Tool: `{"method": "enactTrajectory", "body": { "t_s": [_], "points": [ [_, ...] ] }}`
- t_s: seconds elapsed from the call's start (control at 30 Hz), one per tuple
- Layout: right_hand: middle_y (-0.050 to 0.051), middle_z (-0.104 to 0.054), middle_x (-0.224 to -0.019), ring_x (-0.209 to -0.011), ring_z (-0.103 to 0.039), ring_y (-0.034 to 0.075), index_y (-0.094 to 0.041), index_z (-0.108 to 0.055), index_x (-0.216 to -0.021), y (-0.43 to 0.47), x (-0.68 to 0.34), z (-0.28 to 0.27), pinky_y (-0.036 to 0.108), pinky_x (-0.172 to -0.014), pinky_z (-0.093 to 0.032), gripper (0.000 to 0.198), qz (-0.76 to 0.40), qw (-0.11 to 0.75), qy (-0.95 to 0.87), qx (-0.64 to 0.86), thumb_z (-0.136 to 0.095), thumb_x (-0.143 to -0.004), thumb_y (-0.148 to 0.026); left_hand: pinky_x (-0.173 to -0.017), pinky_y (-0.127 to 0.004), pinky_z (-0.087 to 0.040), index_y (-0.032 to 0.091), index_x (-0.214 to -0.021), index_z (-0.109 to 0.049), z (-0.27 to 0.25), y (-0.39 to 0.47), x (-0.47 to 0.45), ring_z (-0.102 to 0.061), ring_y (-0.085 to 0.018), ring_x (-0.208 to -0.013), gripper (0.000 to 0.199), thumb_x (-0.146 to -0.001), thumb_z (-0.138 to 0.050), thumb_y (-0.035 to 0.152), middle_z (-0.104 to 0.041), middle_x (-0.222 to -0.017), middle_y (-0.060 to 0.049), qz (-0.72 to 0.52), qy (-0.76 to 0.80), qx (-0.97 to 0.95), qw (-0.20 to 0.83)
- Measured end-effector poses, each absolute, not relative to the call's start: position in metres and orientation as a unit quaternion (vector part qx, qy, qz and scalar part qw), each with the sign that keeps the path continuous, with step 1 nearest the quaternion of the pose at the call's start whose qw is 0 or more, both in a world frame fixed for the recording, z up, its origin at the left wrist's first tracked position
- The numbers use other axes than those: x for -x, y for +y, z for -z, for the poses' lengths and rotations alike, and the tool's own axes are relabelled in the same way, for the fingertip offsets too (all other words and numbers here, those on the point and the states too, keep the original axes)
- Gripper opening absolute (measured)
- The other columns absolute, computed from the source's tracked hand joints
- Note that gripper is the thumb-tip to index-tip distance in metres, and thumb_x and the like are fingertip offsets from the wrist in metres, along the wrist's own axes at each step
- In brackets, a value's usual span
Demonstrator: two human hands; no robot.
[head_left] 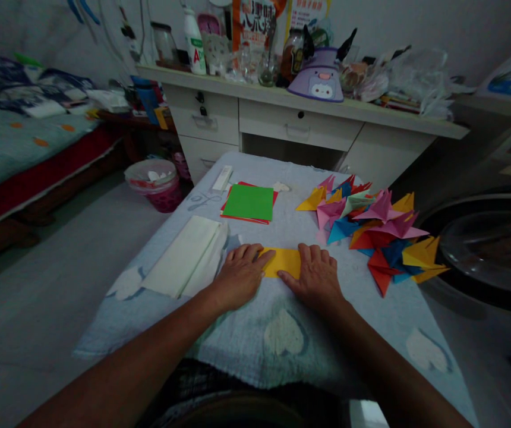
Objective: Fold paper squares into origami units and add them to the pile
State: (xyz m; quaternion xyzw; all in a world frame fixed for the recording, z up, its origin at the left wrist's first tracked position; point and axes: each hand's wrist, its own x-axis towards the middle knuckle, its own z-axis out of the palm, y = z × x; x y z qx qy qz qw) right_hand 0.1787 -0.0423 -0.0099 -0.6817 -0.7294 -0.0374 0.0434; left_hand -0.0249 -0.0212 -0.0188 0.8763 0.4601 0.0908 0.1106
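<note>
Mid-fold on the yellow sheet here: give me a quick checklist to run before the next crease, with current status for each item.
1. Yellow paper lies flat on the towel: ok.
2. Left hand presses its left end: ok.
3. Right hand presses its right end: ok.
4. Edges aligned under the hands: cannot tell, covered.
5. Folded paper pieces sit apart from the sheet, to its right: ok.
6. Green sheet on the paper stack, behind the sheet and apart from it: ok.

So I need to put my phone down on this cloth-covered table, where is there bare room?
Bare cloth lies near the front edge, below both hands, and between the green paper stack and the yellow sheet. The right side is crowded with folded paper shapes; the white folded cloth fills the left.
</note>
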Motion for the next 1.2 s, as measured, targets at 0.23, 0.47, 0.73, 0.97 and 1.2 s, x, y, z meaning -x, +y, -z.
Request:
{"method": "enactTrajectory", "body": {
  "t_s": [0.23, 0.47, 0.73, 0.97, 1.2],
  "points": [
    [0.018, -0.054, -0.122, -0.105, -0.050, 0.033, -0.016, -0.039, -0.141, -0.046, -0.208, 0.008, 0.046, -0.085, -0.036, 0.075, 0.007, 0.031, -0.731, 0.682, -0.049, -0.085, -0.065, -0.098, -0.047, -0.034, 0.031, -0.138, -0.045, 0.018, -0.020, 0.027, -0.039, -0.031, -0.124, 0.052, -0.088, -0.044, 0.017, -0.045, -0.139, -0.009, -0.093, 0.450, -0.881, 0.114],
    [0.018, -0.051, -0.129, -0.109, -0.049, 0.036, -0.022, -0.024, -0.151, -0.052, -0.241, 0.012, 0.049, -0.086, -0.038, 0.079, 0.005, 0.011, -0.715, 0.699, -0.047, -0.086, -0.062, -0.100, -0.048, -0.033, 0.032, -0.139, -0.045, 0.020, -0.018, 0.033, -0.039, -0.032, -0.125, 0.057, -0.085, -0.043, 0.014, -0.044, -0.140, -0.008, -0.088, 0.434, -0.887, 0.127],
    [0.017, -0.050, -0.132, -0.111, -0.050, 0.037, -0.026, -0.021, -0.152, -0.054, -0.258, 0.010, 0.050, -0.087, -0.040, 0.073, -0.019, -0.006, -0.719, 0.695, -0.048, -0.089, -0.051, -0.101, -0.048, -0.033, 0.032, -0.140, -0.042, 0.024, -0.017, 0.036, -0.037, -0.032, -0.127, 0.058, -0.086, -0.042, 0.013, -0.042, -0.142, -0.008, -0.075, 0.424, -0.895, 0.114],
    [0.020, -0.052, -0.131, -0.117, -0.049, 0.035, -0.012, -0.024, -0.151, -0.046, -0.271, -0.003, 0.048, -0.095, -0.039, 0.079, -0.089, 0.000, -0.733, 0.674, -0.056, -0.083, -0.038, -0.100, -0.048, -0.035, 0.030, -0.140, -0.040, 0.005, -0.010, 0.036, -0.039, -0.030, -0.124, 0.056, -0.086, -0.043, 0.015, -0.043, -0.140, -0.008, -0.036, 0.417, -0.896, 0.148],
    [0.018, -0.057, -0.130, -0.119, -0.052, 0.030, -0.009, -0.038, -0.142, -0.025, -0.244, -0.018, 0.044, -0.102, -0.038, 0.063, -0.149, 0.083, -0.719, 0.674, -0.049, -0.086, -0.035, -0.100, -0.045, -0.038, 0.023, -0.137, -0.041, 0.000, 0.011, 0.018, -0.044, -0.030, -0.116, 0.063, -0.081, -0.062, 0.044, -0.045, -0.133, -0.010, -0.086, 0.439, -0.879, 0.166]
  ]
}}
